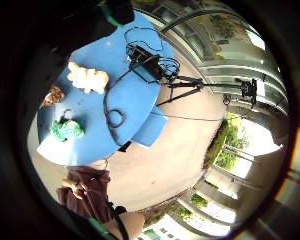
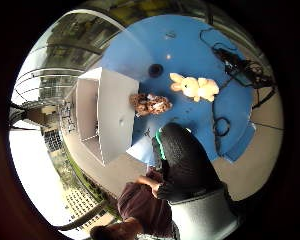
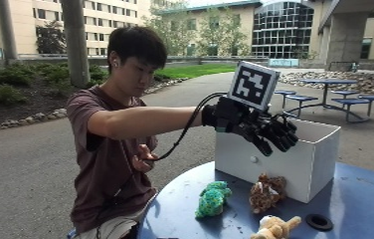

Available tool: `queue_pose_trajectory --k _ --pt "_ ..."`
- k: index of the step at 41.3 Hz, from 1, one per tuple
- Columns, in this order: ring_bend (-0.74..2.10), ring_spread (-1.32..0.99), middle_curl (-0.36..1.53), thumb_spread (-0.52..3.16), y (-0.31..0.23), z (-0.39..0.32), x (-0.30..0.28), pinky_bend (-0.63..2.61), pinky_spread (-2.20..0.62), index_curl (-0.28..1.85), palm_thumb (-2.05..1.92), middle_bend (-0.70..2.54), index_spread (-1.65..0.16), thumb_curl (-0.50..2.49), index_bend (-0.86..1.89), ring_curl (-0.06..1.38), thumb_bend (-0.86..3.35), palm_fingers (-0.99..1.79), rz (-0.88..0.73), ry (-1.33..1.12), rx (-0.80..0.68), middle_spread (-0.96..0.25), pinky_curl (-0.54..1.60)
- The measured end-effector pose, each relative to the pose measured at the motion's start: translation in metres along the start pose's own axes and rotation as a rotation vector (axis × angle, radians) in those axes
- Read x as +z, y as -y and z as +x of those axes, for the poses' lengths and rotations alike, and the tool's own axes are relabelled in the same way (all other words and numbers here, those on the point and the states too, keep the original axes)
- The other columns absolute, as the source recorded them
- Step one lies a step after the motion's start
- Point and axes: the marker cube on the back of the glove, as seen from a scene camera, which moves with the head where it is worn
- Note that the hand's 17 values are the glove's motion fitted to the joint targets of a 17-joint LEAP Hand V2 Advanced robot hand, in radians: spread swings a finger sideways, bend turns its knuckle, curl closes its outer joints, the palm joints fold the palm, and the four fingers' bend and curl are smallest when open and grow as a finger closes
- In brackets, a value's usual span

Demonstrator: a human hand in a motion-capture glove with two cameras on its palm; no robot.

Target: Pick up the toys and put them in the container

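Note:
My gloved right hand [image 3: 264, 130] hangs in the air at the near wall of the white box [image 3: 306, 162], fingers relaxed and pointing down, holding nothing. Below it on the blue table [image 3: 366, 199] lie three plush toys. A brown toy [image 3: 266, 192] leans against the box wall, a green toy [image 3: 212, 198] lies to its left, and a cream toy [image 3: 276, 228] sits nearest the camera. The thumb side palm view shows the open-topped box [image 2: 107, 115], the brown toy [image 2: 150, 104] beside it, the cream toy [image 2: 195, 87] and a gloved finger [image 2: 182, 160]. The little finger side view shows the green toy [image 1: 66, 130] and the cream toy [image 1: 87, 77].
A small black disc [image 3: 319, 221] lies on the table near the cream toy. Black cables and a device [image 2: 240, 62] lie on the far part of the table. The person's bare left hand [image 3: 144, 162] rests against their chest. Paved ground surrounds the table.

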Motion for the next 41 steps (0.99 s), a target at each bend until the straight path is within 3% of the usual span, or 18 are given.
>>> queue_pose_trajectory --k 1,7,18,20,21,23,24,25,27,28,31,35,41 --pt "0.50 -0.11 0.16 1.37 0.010 0.002 0.008 0.93 -0.06 0.19 -0.01 0.01 -0.21 0.25 0.08 0.24 0.07 -0.29 -0.014 0.000 0.004 -0.07 0.37" --pt "0.44 -0.06 0.20 1.31 0.065 0.013 0.072 0.93 -0.02 0.16 0.01 0.17 -0.21 0.27 0.03 0.23 0.04 -0.27 -0.102 -0.058 0.029 -0.07 0.37" --pt "0.47 -0.01 0.23 1.27 0.117 0.018 0.200 0.96 0.01 0.11 0.13 0.18 -0.19 0.32 0.01 0.25 0.05 -0.20 -0.256 -0.026 -0.119 0.02 0.38" --pt "0.70 -0.05 0.27 1.33 0.122 0.016 0.214 0.99 -0.03 0.08 0.29 0.27 -0.18 0.35 -0.03 0.31 0.15 0.13 -0.233 -0.037 -0.124 0.02 0.38" --pt "0.72 -0.06 0.27 1.33 0.124 0.016 0.219 0.98 -0.03 0.08 0.31 0.28 -0.18 0.36 -0.02 0.30 0.16 0.13 -0.212 -0.041 -0.126 0.02 0.37" --pt "0.91 -0.15 0.30 1.39 0.126 0.017 0.225 1.01 -0.15 0.05 0.41 0.41 -0.18 0.38 0.00 0.33 0.23 0.50 -0.156 -0.038 -0.131 -0.02 0.36" --pt "0.94 -0.18 0.31 1.41 0.126 0.017 0.227 1.02 -0.21 0.04 0.46 0.45 -0.18 0.39 0.04 0.33 0.25 0.66 -0.125 -0.031 -0.133 -0.04 0.34" --pt "0.96 -0.22 0.35 1.42 0.127 0.017 0.229 0.97 -0.28 0.08 0.54 0.58 -0.17 0.42 0.24 0.33 0.30 1.03 -0.097 -0.022 -0.136 -0.09 0.31" --pt "1.00 -0.25 0.38 1.46 0.127 0.017 0.232 0.84 -0.35 0.13 0.63 0.67 -0.15 0.44 0.40 0.33 0.36 1.30 -0.050 0.000 -0.143 -0.13 0.27" --pt "1.01 -0.26 0.38 1.46 0.126 0.017 0.233 0.86 -0.37 0.13 0.65 0.66 -0.15 0.45 0.38 0.36 0.37 1.22 -0.032 0.012 -0.148 -0.15 0.30" --pt "1.02 -0.27 0.47 1.44 0.125 0.014 0.236 0.73 -0.42 0.26 0.75 0.87 -0.11 0.49 0.68 0.41 0.42 1.45 0.023 0.050 -0.161 -0.16 0.29" --pt "1.12 -0.28 0.51 1.43 0.125 0.006 0.239 0.70 -0.44 0.35 0.84 0.98 -0.06 0.55 0.90 0.46 0.47 1.52 0.118 0.092 -0.143 -0.16 0.31" --pt "1.25 -0.25 0.54 1.49 0.117 -0.006 0.238 0.71 -0.40 0.44 0.98 1.05 0.01 0.64 1.06 0.51 0.58 1.44 0.136 0.137 -0.104 -0.14 0.33"
